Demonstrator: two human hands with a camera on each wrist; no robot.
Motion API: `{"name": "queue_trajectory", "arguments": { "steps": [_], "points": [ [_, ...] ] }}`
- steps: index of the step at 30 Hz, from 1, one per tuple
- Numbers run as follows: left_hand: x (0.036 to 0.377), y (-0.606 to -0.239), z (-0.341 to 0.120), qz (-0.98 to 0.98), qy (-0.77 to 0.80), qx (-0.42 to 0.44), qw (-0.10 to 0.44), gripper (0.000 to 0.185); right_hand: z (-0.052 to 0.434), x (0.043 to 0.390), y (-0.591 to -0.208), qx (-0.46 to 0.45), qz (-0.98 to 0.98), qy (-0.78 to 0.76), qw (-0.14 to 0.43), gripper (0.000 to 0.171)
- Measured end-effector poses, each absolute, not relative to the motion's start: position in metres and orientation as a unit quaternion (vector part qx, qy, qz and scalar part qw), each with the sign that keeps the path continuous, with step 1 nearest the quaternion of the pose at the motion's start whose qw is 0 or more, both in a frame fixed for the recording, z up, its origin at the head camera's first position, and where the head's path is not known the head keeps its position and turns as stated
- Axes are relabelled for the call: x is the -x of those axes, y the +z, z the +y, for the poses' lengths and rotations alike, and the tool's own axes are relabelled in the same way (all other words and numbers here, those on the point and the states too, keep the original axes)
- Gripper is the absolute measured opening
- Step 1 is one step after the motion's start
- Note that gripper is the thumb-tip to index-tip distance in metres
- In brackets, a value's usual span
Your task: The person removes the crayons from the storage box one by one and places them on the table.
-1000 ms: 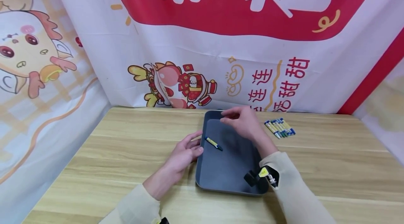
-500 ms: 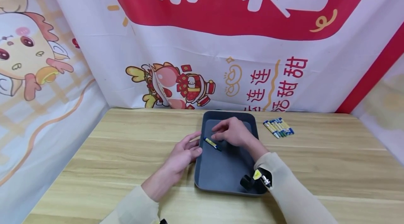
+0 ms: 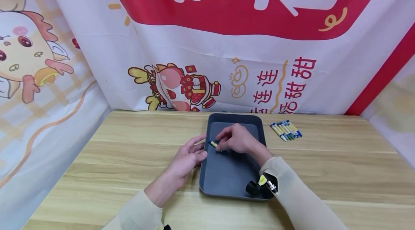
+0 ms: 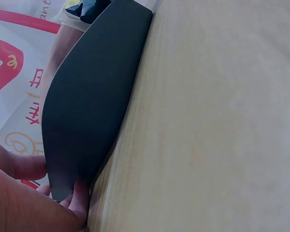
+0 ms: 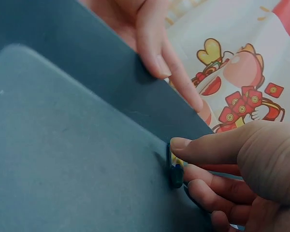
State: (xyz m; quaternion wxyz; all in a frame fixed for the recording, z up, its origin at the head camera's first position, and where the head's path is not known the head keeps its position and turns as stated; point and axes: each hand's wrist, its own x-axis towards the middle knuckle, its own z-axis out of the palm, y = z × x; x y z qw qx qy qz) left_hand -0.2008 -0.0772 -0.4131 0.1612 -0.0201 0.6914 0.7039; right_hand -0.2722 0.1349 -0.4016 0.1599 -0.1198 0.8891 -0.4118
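Observation:
My left hand [image 3: 190,153] is at the left side of a dark grey tray [image 3: 227,186]. In the left wrist view its fingers [image 4: 31,166] grip the tray's side wall, one over the rim and another against the outer face. My right hand [image 3: 238,139] is inside the tray, low over its floor. Between thumb and fingers it pinches a short crayon [image 5: 177,174] with a yellow wrapper and a dark green tip. The crayon lies near the tray's left wall, partly hidden by the hand in the head view.
Several more crayons [image 3: 286,130] lie side by side on the wooden table [image 3: 324,168], right of the tray. A printed cloth [image 3: 194,49] hangs along the table's back edge. A wrist camera [image 3: 253,188] on the right sleeve overlaps the tray's near right corner.
My right hand has come down from the tray's far end toward the left and now pinches the crayon lying there. The left hand keeps its place on the tray's side.

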Motion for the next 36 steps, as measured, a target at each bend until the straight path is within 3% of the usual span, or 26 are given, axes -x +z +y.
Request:
{"name": "queue_trajectory", "arguments": {
  "steps": [27, 36],
  "points": [
    [0.199, -0.412, -0.078, 0.691, 0.705, 0.025, 0.159, 0.059, 0.144, 0.271, -0.401, 0.159, 0.898, -0.385, 0.143, 0.011],
    [0.200, -0.412, -0.076, 0.690, 0.706, 0.022, 0.157, 0.059, 0.155, 0.269, -0.398, 0.147, 0.901, -0.393, 0.111, 0.011]
  ]
}}
